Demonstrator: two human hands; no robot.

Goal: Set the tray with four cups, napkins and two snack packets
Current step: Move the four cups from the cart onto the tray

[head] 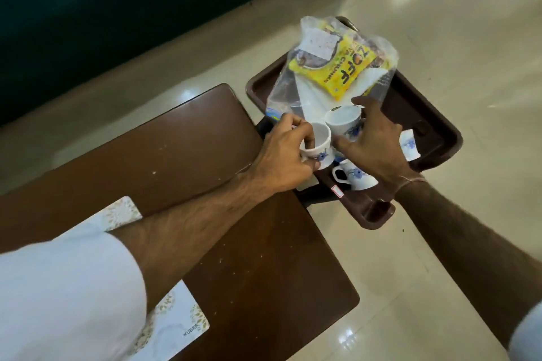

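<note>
Head view. Brown tray (434,114) is sitting right of centre in the frame, overhanging the upper right corner of the brown desk (181,138).

Left hand (281,161) is closing its grip around a white floral cup (319,143); the cup is tilting, mouth facing the upper left of the frame, and is just at the tray's left edge.

Right hand (378,143) is spreading its fingers wide over a second cup (343,120), thumb behind the rim; contact looks partial, so I cannot tell whether it is actually gripping. That cup is also tilting, mouth up-left, nearly touching the first.

A third cup (355,176) is lying under the right wrist, handle pointing left. A fourth cup (409,148) is showing only partly, right of the right hand.

Yellow snack packet (337,64) is lying on a clear plastic packet (293,88) at the tray's far end, long axis running upper left to lower right. White napkins (311,97) seem to be lying underneath.

Judgement: both held cups need righting; each hand is nearest its own cup.
</note>
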